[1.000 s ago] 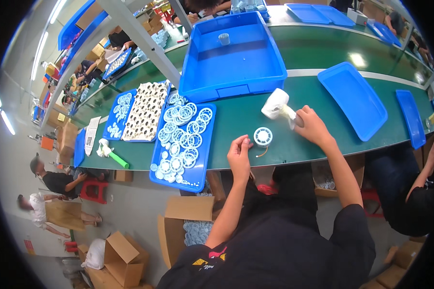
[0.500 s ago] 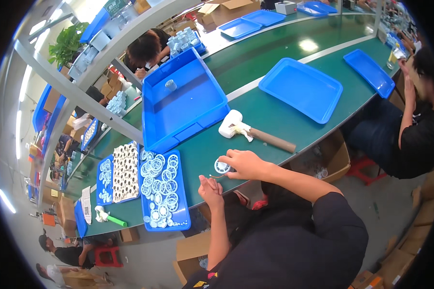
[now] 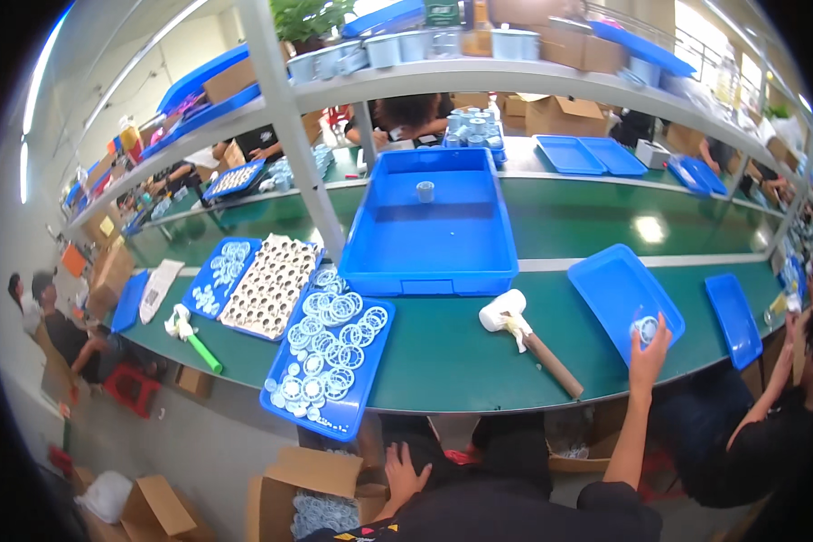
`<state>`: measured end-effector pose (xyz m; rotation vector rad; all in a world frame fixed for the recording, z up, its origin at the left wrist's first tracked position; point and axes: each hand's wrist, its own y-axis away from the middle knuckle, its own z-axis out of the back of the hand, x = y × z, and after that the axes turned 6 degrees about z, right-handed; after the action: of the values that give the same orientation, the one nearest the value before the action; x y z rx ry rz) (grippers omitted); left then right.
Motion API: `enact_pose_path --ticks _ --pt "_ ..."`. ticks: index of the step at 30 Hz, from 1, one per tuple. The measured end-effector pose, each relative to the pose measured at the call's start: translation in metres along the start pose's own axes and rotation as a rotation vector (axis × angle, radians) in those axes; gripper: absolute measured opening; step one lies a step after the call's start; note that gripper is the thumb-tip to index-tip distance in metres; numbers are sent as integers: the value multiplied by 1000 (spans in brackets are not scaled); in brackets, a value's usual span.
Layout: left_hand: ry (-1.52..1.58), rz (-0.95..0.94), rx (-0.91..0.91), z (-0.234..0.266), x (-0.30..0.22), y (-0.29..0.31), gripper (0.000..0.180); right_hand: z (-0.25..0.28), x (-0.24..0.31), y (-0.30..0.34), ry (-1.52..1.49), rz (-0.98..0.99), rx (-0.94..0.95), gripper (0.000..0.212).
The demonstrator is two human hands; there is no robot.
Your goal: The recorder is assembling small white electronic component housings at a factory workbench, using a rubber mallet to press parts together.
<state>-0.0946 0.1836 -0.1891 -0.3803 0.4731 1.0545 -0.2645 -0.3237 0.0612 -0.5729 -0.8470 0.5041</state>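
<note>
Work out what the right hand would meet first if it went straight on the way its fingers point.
The right hand would probably meet the blue tray, at its floor or right-hand rim, just beyond the round part at its fingers; its height above the tray is unclear.

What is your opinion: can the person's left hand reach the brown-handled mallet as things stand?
Probably yes: the left hand looks empty, and the mallet lies uncovered on the green table, its handle end near the front edge, which the hand must rise over.
</note>
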Motion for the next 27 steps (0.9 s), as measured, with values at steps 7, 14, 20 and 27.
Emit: enact_pose_path --ticks 7,14,20,27 --pt "-51 555 165 -31 -15 -108 115 -16 -70 2 298 9 336 68" --pt "71 563 18 -52 23 -179 74 -41 27 -30 303 170 100 60" --pt "94 552 -29 -41 49 -216 72 -151 204 -69 -65 532 349 49" --pt "71 673 -225 -8 117 -262 71 -417 352 -118 154 966 726 66"
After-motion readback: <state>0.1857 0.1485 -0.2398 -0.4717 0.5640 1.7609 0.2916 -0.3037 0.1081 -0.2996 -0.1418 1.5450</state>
